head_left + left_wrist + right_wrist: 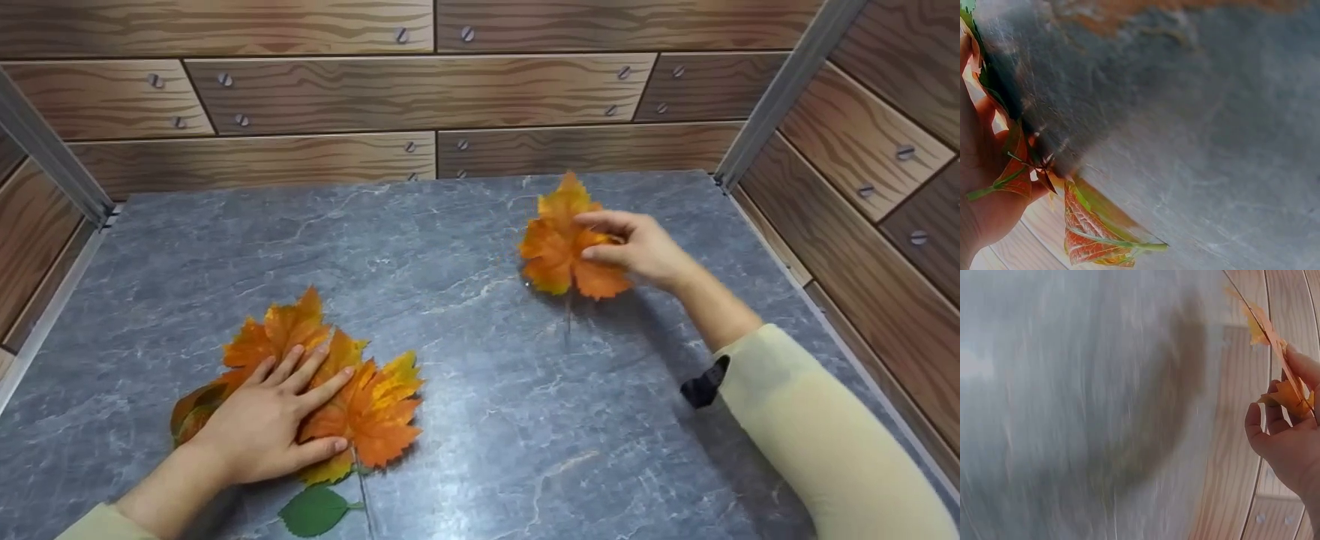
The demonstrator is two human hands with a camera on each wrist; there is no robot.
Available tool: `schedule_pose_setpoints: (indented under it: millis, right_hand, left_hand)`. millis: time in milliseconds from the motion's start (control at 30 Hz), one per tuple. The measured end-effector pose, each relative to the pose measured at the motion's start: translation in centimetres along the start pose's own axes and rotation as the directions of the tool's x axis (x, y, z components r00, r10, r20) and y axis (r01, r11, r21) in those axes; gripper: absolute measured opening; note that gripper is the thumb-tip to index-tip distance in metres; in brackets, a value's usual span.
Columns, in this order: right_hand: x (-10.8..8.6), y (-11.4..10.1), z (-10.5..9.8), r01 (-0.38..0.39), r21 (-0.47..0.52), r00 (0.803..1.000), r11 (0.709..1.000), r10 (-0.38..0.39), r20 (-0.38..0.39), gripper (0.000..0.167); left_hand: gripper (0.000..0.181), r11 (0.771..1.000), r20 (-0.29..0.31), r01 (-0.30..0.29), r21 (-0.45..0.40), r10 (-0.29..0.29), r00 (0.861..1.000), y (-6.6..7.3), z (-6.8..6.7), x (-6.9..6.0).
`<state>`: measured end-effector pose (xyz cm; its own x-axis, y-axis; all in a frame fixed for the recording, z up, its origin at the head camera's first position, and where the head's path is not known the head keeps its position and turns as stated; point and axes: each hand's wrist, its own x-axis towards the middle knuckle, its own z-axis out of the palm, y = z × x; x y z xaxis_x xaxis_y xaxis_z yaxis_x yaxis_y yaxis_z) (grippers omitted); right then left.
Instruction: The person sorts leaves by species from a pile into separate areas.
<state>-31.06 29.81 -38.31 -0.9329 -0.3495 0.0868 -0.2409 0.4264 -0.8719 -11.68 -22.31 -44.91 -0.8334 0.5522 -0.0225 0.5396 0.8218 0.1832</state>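
In the head view, my left hand (266, 427) lies with fingers spread on a cluster of orange and yellow autumn leaves (386, 416). A thin stem runs from the cluster toward the front edge, with a small green leaf (315, 511) on it. At the back right, my right hand (641, 247) pinches a single orange autumn leaf (555, 244) just over the tabletop, its thin stem pointing toward me. In the right wrist view, thumb and fingers hold this leaf (1286, 398) edge-on. Leaf undersides (1092, 230) and green stems show in the left wrist view.
The leaves are on a grey marbled tabletop (465, 322). Wood-patterned panels (420, 94) stand behind it and along both sides, with grey metal posts (787, 90) at the corners. A black strap (705, 382) hangs at the right sleeve.
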Motion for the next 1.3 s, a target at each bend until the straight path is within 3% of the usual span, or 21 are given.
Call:
schedule_pose_setpoints:
  millis: [200, 500, 733, 967, 1300]
  right_hand:
    - [1.1, 1.2, -2.6, -0.048, -0.047, 0.998, 0.998, 0.050, 0.039, 0.055]
    - [2.5, 3.7, -4.3, -0.103, -0.165, 0.991, 0.981, 0.116, 0.072, 0.056]
    - [3.4, 5.0, -4.7, -0.109, -0.298, 0.989, 0.948, 0.132, 0.058, 0.055]
    - [4.0, 5.8, -5.2, -0.088, -0.321, 0.994, 0.943, 0.103, 0.030, 0.057]
    - [3.7, 6.3, -5.5, -0.091, -0.363, 0.996, 0.927, 0.084, -0.036, 0.067]
  left_hand:
    - [0.083, 1.000, 0.003, 0.014, 0.002, -0.014, 1.000, -0.4, 0.0, -0.8]
    - [0.082, 1.000, -0.004, 0.009, 0.000, -0.009, 1.000, -0.6, 0.1, -1.0]
    - [0.082, 1.000, -0.001, 0.007, 0.005, -0.007, 1.000, -0.4, 0.0, -0.8]
    - [0.082, 1.000, -0.040, -0.015, 0.009, 0.016, 0.999, 0.0, 0.0, -0.3]
    - [0.081, 1.000, -0.041, -0.020, -0.001, 0.019, 0.999, 0.0, -0.1, -0.1]
